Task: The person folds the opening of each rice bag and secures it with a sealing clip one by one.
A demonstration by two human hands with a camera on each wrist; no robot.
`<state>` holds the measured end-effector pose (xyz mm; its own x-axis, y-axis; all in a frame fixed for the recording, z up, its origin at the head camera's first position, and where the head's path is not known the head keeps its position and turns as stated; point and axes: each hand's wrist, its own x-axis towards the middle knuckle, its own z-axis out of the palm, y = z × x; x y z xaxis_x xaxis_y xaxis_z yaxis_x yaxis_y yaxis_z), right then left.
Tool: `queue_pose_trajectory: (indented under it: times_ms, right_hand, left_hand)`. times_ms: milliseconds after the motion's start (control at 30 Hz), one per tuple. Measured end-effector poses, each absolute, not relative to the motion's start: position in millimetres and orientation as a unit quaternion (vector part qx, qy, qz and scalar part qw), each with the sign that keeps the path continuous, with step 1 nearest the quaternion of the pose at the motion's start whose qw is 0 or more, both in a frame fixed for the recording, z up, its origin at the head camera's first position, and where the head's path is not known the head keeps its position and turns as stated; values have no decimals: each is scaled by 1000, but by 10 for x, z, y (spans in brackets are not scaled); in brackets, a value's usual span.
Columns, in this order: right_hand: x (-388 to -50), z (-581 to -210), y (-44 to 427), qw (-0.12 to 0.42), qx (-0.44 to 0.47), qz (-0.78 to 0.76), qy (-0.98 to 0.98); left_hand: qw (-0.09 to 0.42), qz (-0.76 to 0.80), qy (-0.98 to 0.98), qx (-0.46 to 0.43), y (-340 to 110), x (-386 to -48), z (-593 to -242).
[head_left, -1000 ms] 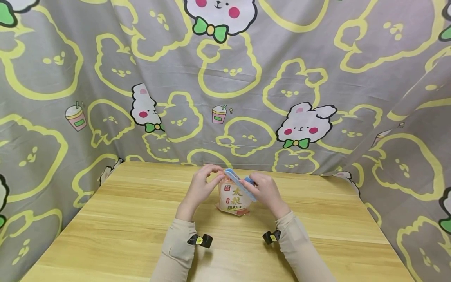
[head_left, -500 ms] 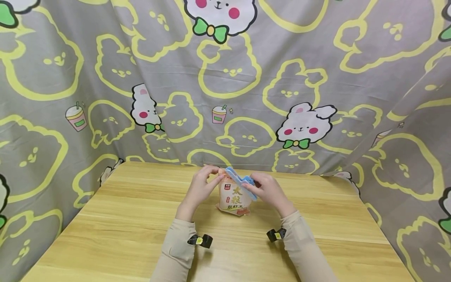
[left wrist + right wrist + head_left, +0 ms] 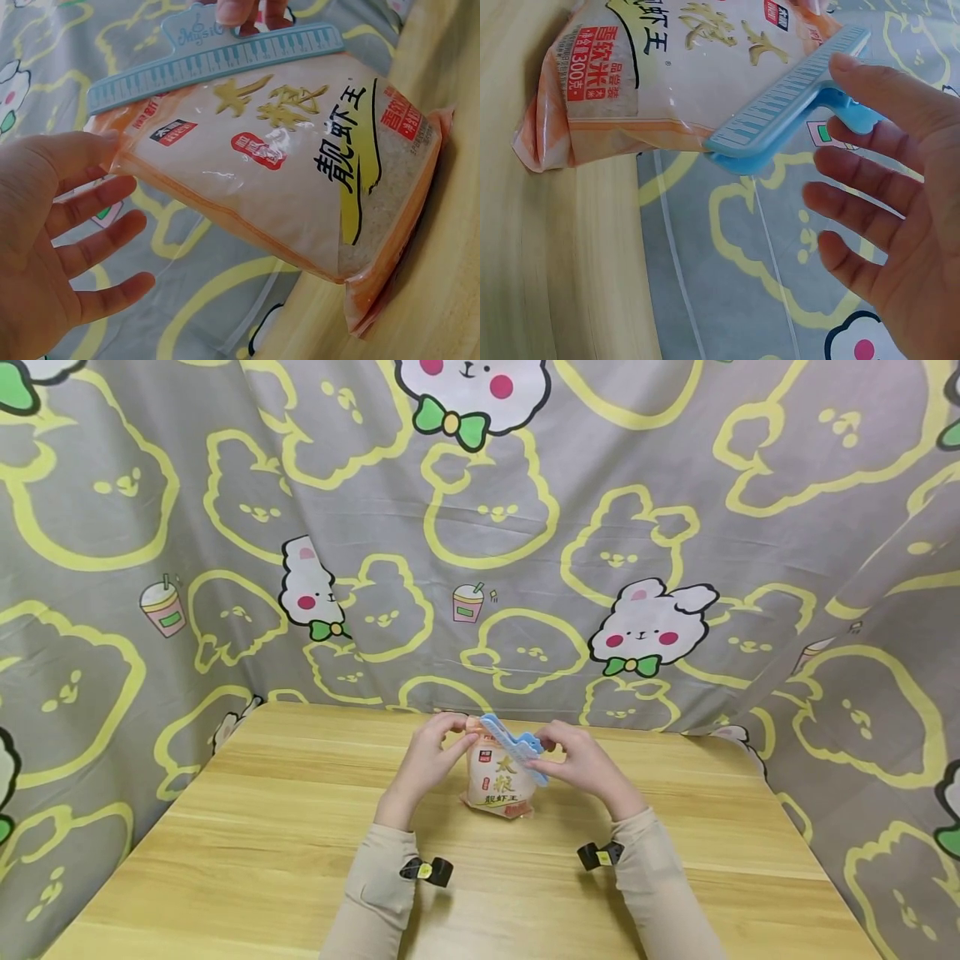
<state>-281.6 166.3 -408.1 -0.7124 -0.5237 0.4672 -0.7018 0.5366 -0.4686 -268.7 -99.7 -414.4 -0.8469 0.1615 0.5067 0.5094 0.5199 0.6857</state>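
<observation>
A printed plastic bag of rice point(image 3: 498, 783) stands on the table, its top drawn to a slanted edge. Across that edge lies a light-blue bag clip point(image 3: 513, 748) with a piano-key print, clearest in the left wrist view. My left hand point(image 3: 433, 752) pinches the bag's top corner between thumb and index finger, the other fingers spread apart. On the opposite side, my right hand point(image 3: 583, 762) holds the clip's handles, thumb on one and index finger by the other. The right hand's remaining fingers are loosely bent and free of the clip.
A wooden table point(image 3: 270, 827) lies under the bag. Behind and on both sides hangs a grey curtain point(image 3: 510, 560) with yellow outlines and white cartoon animals. Black cameras point(image 3: 435, 872) are strapped to both sleeves.
The right hand and forearm have shifted right, and the clip's handles show more between the fingers. The clip stays across the bag top. The left hand keeps its pinch on the corner.
</observation>
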Motion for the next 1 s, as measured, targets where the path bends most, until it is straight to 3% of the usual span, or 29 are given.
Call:
queue_pose_trajectory:
  times_ms: [300,600,1000]
  right_hand:
    - [-2818,-4100,1666,109,350,349,-862]
    - [-2826,-4135,1659,47,336,357,-870]
    - [-2808,-4134,1629,47,329,346,-878]
  left_hand:
    - [169,-481,-836,-202,-968,-2717,-4209]
    - [135,-512,-826,-190,-956,-2740,-4289]
    - [123,-527,-822,-177,-963,-2744,-4307]
